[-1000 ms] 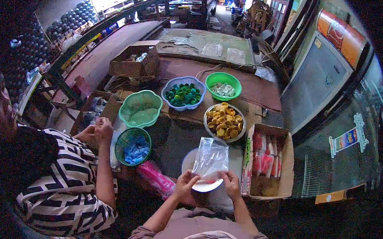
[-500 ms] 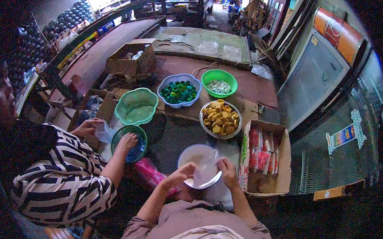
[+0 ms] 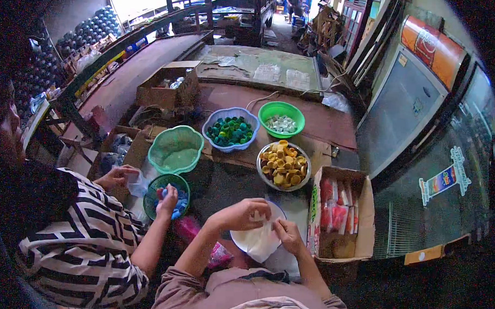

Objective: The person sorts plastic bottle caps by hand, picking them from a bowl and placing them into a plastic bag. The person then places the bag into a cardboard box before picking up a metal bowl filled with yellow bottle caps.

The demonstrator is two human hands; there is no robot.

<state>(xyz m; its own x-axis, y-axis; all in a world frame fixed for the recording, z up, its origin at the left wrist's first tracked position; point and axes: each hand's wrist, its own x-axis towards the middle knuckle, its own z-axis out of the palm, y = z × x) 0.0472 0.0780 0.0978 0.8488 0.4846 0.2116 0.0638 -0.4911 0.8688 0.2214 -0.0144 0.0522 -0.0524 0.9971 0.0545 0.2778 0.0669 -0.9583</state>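
Observation:
A thin clear plastic bag [image 3: 262, 241] hangs between my hands, over a white basin [image 3: 238, 238] with a dark rim. My right hand [image 3: 290, 236] pinches the bag's upper right edge. My left hand [image 3: 251, 213] is curled at the bag's top, fingers bent close to the right hand; exactly how they grip the plastic is partly hidden. The basin's contents are mostly covered by the bag and hands. Just right of my hands stands a cardboard box [image 3: 339, 253] with several packed bags of red and white pieces [image 3: 337, 204].
A co-worker's hand [image 3: 167, 199] holds blue pieces over a green basket [image 3: 170, 180]; their other hand [image 3: 118, 177] holds a clear bag. Beyond stand a steel bowl of yellow caps [image 3: 284, 164], a lavender basin of green caps [image 3: 232, 129], a green basin [image 3: 282, 109] and a pale green basin [image 3: 175, 149].
My left hand has moved up and right to the bag's top, and the bag hangs lower. The co-worker's hand has risen from the basket with blue pieces.

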